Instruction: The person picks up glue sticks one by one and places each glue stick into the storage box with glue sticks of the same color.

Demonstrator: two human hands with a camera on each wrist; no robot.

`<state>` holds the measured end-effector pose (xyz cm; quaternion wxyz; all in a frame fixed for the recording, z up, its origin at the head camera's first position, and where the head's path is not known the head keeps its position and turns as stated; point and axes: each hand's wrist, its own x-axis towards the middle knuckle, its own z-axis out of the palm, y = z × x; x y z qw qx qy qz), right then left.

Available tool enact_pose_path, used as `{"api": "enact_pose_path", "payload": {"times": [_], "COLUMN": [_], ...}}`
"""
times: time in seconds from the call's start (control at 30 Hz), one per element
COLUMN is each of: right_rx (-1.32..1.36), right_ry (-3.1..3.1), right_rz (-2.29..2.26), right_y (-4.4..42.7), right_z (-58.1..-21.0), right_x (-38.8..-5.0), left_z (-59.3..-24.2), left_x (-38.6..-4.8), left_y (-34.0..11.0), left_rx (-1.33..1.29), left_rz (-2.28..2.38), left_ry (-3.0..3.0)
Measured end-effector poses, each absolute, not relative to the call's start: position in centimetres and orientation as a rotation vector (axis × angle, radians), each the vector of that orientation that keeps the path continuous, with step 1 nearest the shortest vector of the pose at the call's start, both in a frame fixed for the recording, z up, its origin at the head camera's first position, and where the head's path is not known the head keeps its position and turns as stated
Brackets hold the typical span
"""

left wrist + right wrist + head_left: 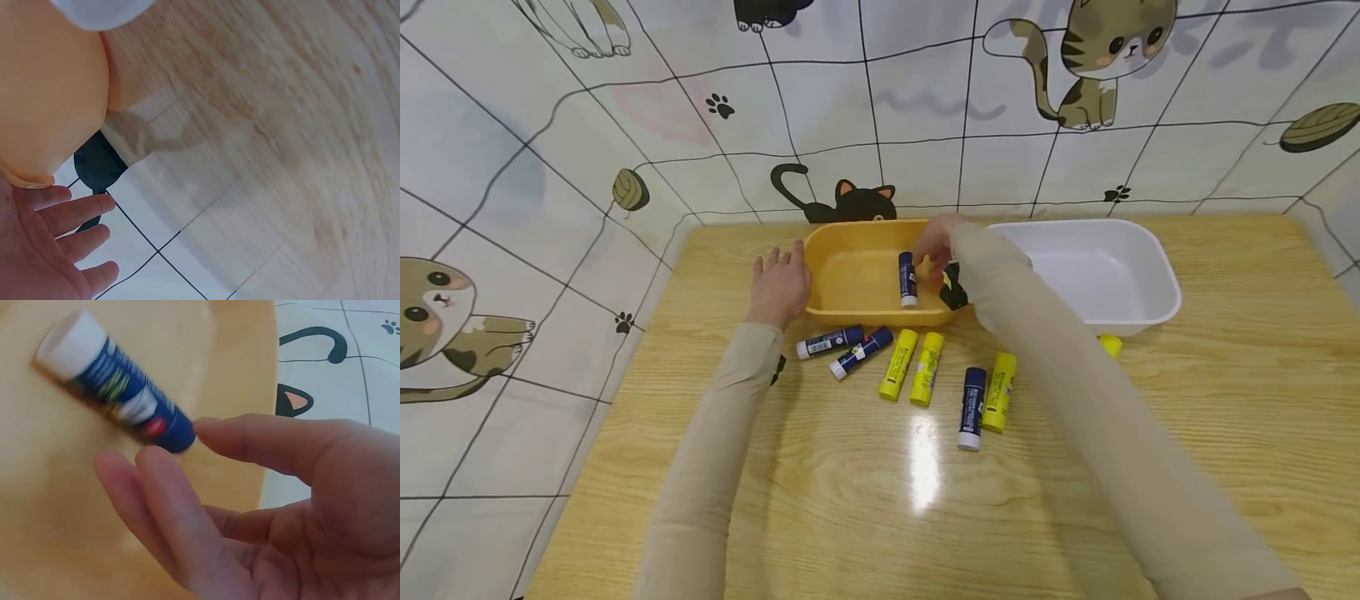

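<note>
A blue glue stick with a white cap (907, 280) lies in the orange tray (850, 317). My right hand (936, 245) reaches into that tray just beside the stick. In the right wrist view the thumb tip is at the blue end of the glue stick (134, 394), while the other fingers stand apart from it. My left hand (780, 286) rests at the tray's left rim with its fingers extended; the left wrist view shows the fingers spread loosely by the orange wall (56, 94).
A white tray (1101, 275) stands to the right, partly behind the right forearm. In front of the trays lie blue glue sticks (972, 408) and several yellow glue sticks (927, 369), one mostly hidden by the right sleeve. A cat-patterned wall (917, 108) rises behind the table.
</note>
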<state>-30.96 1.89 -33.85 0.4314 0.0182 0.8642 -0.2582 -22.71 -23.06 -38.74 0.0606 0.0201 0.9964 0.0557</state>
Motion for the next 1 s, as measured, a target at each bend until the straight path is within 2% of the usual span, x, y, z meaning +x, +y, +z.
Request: {"api": "enact_pose_path", "payload": {"times": [0.2, 1.0], "right_rx": [0.053, -0.339], "right_ry": [2.160, 2.372], "right_rz": [-0.685, -0.597], "right_y": [2.8, 7.4], "right_z": [-31.6, -29.9], "right_x": [-29.1, -24.1], "left_z": [-38.5, -38.8], "left_x": [-22.6, -22.6], "left_y": [-23.1, -23.2], "left_rx": [0.063, 0.077], "left_rz": [0.166, 0.199], "left_ry": [3.012, 3.010]}}
